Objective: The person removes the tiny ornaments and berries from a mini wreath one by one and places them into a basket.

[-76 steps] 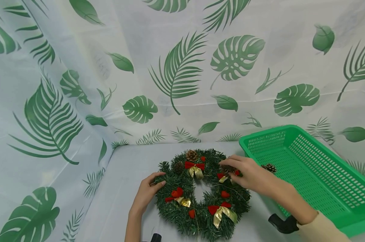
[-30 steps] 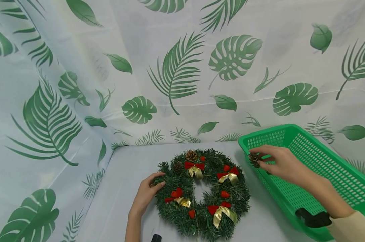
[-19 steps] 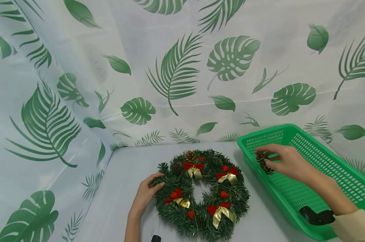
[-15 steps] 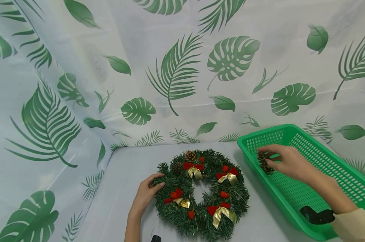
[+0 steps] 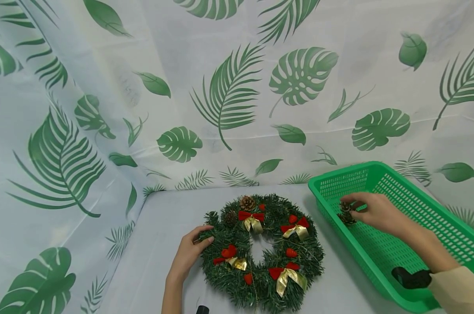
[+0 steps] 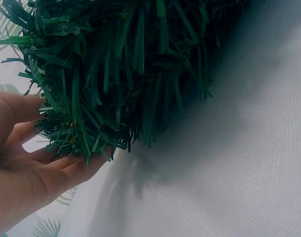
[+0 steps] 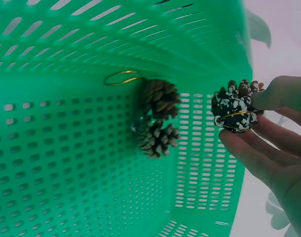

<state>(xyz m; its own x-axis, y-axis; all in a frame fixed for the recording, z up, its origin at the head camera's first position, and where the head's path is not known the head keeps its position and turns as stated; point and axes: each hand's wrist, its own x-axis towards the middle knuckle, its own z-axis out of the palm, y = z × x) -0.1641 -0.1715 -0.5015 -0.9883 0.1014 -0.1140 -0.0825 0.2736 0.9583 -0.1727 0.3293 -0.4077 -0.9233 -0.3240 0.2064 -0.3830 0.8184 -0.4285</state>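
Observation:
A green artificial wreath [image 5: 313, 257] with red-and-gold bows, red hearts and pinecones lies flat on the white table. My left hand [image 5: 191, 247] holds its left edge; in the left wrist view the thumb and fingers are on either side of the green bristles [image 6: 110, 74]. Inside the near-left part of the green basket [image 5: 358, 253], my right hand [image 5: 380, 213] pinches a pinecone. Seen from the right wrist, this pinecone [image 7: 234, 108] has white-tipped scales and a gold thread. Two brown pinecones, an upper one [image 7: 160, 98] and a lower one [image 7: 157, 140], lie together in the basket.
The basket has slotted walls and stands at the right of the wreath, angled toward the front. A cloth with green leaf prints [image 5: 237, 87] hangs behind and at the left. A gold loop [image 7: 123, 78] sticks out from the upper pinecone in the basket.
From the wreath's upper right side, my right hand has carried the pinecone right and over into the basket, lately shifting slightly lower and rightward. My left hand stays on the wreath.

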